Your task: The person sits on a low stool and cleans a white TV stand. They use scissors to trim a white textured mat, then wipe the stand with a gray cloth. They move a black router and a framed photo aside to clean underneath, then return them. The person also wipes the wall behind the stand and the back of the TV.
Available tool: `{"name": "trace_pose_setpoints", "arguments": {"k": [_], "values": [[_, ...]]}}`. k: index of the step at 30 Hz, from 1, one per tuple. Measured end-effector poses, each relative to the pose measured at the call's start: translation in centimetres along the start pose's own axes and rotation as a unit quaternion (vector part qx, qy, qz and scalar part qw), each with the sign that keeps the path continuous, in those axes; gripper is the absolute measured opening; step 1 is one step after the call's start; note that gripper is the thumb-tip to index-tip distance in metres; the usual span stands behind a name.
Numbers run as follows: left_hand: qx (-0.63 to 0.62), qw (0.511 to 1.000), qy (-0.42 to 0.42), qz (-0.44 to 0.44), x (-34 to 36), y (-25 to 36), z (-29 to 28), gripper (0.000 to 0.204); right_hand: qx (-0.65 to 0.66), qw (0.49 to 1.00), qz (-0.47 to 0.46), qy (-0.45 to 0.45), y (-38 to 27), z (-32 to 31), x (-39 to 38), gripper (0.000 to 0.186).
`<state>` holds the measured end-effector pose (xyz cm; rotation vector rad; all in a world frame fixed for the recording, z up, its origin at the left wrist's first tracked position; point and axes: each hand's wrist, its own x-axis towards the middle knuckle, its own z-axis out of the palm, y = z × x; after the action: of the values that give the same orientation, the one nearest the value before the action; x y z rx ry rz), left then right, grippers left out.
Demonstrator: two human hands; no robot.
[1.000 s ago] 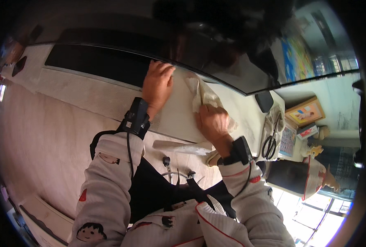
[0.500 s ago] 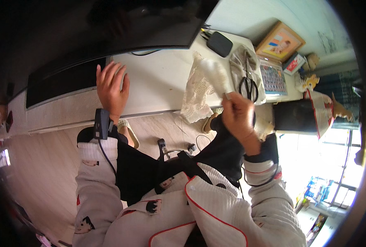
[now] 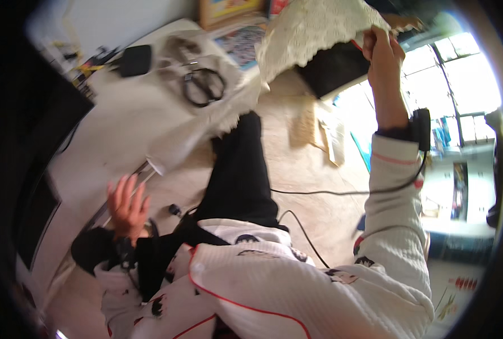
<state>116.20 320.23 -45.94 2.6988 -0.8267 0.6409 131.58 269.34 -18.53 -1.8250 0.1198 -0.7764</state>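
High at the upper right, my right hand (image 3: 384, 53) pinches a corner of a cream lace cloth (image 3: 313, 37). The cloth is spread out in the air to the left of that hand, its scalloped edge hanging down. A blurred lower strip of it trails toward the table's front edge. My left hand (image 3: 128, 206) is at the lower left by the table edge, its fingers stretched out and nothing in them. On the white table (image 3: 110, 121) lies a crumpled grey-beige fabric item (image 3: 172, 53) with a black looped strap (image 3: 203, 87) on it.
A small black box (image 3: 135, 60) with cables sits at the table's back. Beside it are a wooden picture frame (image 3: 229, 16) and a printed photo sheet (image 3: 240, 45). A dark screen (image 3: 48, 85) stands at the left. A black cable (image 3: 319, 192) runs to my right sleeve.
My view has turned to the right. My right hand has risen up and right, lifting the lace cloth off the table and spreading it. My left hand no longer lies by the dark panel under the screen.
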Motion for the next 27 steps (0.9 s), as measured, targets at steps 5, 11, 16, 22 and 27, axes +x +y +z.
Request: {"name": "trace_pose_setpoints", "arguments": {"k": [5,11,16,22,27], "values": [[0.025,0.998,-0.045,-0.03,-0.2,-0.3,-0.3,0.029,-0.166,0.959,0.014,0.231,1.7,-13.6,8.7,0.026],[-0.003,0.998,-0.065,-0.023,0.3,0.1,0.3,0.037,-0.685,0.695,-0.083,0.202,10.6,-44.5,19.6,0.021],[-0.008,0.992,-0.086,-0.092,0.1,0.1,-0.4,0.034,-0.277,0.954,-0.066,0.096,22.6,-58.0,20.5,0.041],[0.017,0.986,-0.064,-0.156,-0.2,-0.1,-1.9,0.035,-0.267,0.95,0.151,0.056,33.4,-41.0,13.8,0.051],[0.02,0.98,-0.043,-0.194,-0.6,-0.4,-3.0,0.035,-0.352,0.902,-0.173,-0.179,32.2,-9.3,3.2,0.042]]}}
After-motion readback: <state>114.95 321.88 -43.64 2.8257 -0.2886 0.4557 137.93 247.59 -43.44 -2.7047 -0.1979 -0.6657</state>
